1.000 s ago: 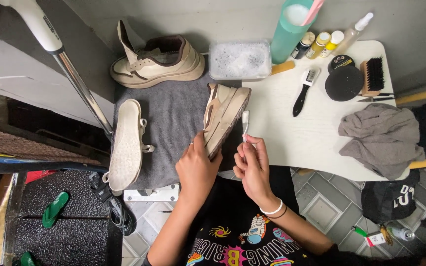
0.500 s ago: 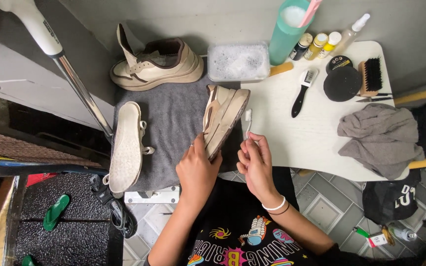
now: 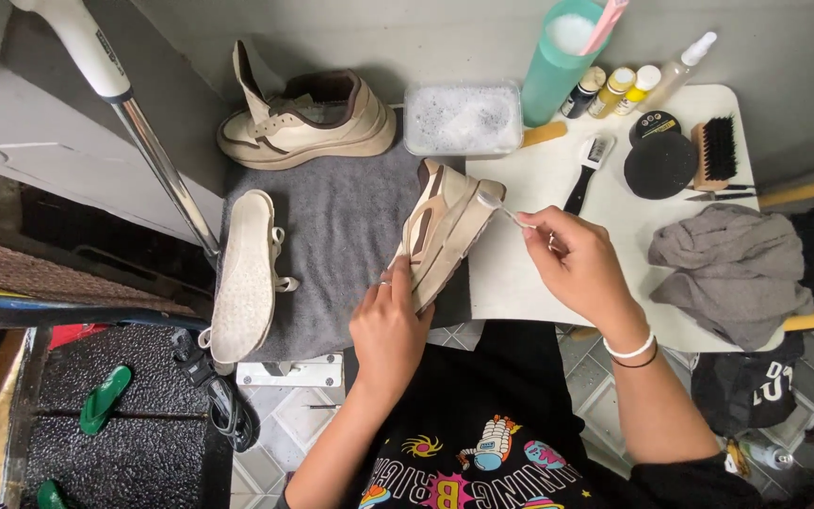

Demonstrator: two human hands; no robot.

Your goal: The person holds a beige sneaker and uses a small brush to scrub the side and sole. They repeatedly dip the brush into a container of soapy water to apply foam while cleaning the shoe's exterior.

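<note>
I get soft, even daylight here; the white table (image 3: 558, 283) reads bright without glare. Below the grey towel (image 3: 332, 245) the floor goes dim, perhaps slightly soft at the frame edges.

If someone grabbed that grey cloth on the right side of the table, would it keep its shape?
Probably not. The grey cloth lies crumpled in soft folds, so it would likely hang limp. It looks thin, so probably light. Its edge droops over the table rim, so a push might slide it off.
</note>
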